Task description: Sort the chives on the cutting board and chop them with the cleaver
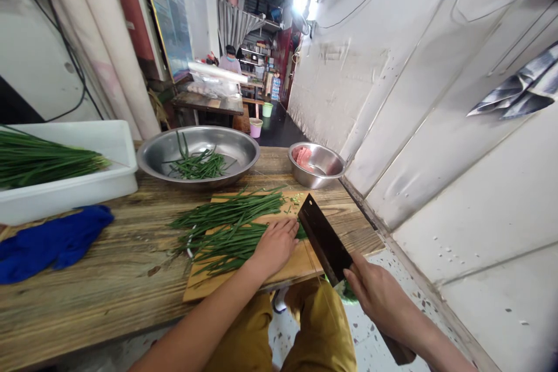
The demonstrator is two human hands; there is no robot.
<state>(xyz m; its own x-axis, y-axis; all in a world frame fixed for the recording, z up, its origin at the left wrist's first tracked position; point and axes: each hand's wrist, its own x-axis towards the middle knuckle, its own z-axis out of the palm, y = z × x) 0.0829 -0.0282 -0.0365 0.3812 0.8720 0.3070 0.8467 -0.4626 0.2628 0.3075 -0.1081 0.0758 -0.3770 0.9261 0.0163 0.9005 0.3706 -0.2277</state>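
Note:
My left hand point(276, 244) presses down on the cut end of a bunch of green chives point(235, 244), its fingers over the stalks. The bunch lies on a wooden cutting board point(300, 264). Held in my right hand point(379, 293) by its wooden handle is a dark cleaver point(325, 241), the blade just right of my left fingertips. A second bunch of chives point(239, 209) lies behind the first, with small pale trimmings near its right end. Beyond the board, a wide metal basin point(150, 157) holds cut chives point(200, 164).
A smaller metal bowl point(320, 177) with pink slices point(302, 157) stands at the back right. On the left are a white tub point(117, 189) of whole chives and a blue cloth point(61, 238). A white wall point(436, 157) runs along the right. Someone sits far back.

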